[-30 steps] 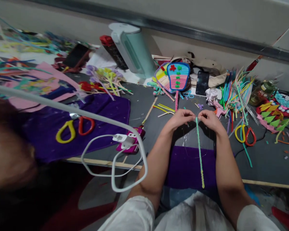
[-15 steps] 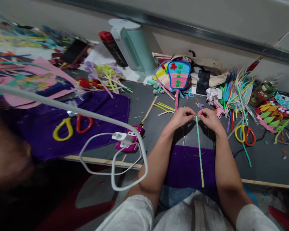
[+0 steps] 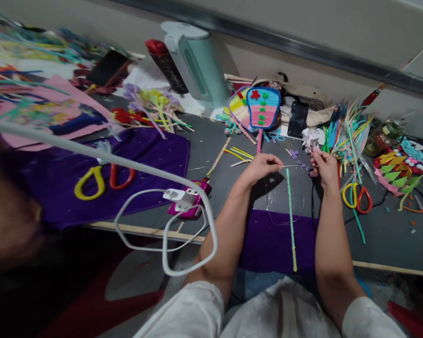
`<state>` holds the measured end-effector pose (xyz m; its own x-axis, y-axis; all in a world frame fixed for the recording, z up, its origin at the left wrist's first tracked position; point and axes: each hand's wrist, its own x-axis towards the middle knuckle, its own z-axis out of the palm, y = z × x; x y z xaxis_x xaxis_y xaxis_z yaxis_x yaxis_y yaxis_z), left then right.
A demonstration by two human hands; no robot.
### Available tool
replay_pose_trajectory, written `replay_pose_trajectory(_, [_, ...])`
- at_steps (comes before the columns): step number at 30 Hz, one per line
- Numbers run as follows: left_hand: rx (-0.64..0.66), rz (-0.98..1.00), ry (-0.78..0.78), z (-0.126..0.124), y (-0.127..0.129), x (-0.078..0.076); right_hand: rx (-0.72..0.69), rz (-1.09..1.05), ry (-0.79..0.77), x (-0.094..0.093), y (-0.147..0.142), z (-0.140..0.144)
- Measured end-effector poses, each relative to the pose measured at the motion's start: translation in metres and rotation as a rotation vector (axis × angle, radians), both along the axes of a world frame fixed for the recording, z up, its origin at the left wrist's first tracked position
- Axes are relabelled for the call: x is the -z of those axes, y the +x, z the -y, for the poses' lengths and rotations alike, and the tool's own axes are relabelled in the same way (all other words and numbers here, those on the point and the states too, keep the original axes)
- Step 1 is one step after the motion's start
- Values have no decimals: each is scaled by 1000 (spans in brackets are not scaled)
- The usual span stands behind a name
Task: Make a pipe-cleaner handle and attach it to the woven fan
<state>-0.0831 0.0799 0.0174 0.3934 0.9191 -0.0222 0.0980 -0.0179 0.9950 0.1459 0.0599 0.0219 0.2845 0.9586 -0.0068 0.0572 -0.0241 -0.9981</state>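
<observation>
Fingertips of one left hand [image 3: 264, 168] pinch a single thin, clear thread [image 3: 291, 166], which loops over the bench [image 3: 402, 244]. One right hand [image 3: 327, 170] sits apart, just beside one crumpled white paper [image 3: 310, 139]; its grip is curled, but whether it pinches anything I cannot tell. Between the forearms lies one long green strip [image 3: 291, 211], yellowish at its near end, running from the bench onto one purple cloth [image 3: 268, 244]. Two scissors show: one pair [image 3: 358, 197] right of the hands, another pair [image 3: 101, 180] on a second purple cloth [image 3: 155, 164]. Behind stands one kettle [image 3: 206, 70].
</observation>
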Motion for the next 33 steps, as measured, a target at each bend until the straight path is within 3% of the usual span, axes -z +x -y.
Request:
replay_pose_trajectory(5, [37,35,-33,3,0,-5,-69,15,-40,0,-6,-1])
replay_pose_trajectory(10, [161,214,-41,10,-3,-19,-88,47,-27,1,-14,-2])
replay_pose_trajectory(18, [314,422,-96,15,-7,-23,-241,444,180,13,-41,-3])
replay_pose_trajectory(22, [398,433,-113,16,-10,-22,-287,512,166,18,-55,-5])
replay_pose_trajectory(27, [464,456,-57,21,-16,-29,-279,395,79,15,-84,-37])
replay_pose_trajectory(33, [473,527,-29,26,-24,-34,-303,505,-4,10,-134,-83])
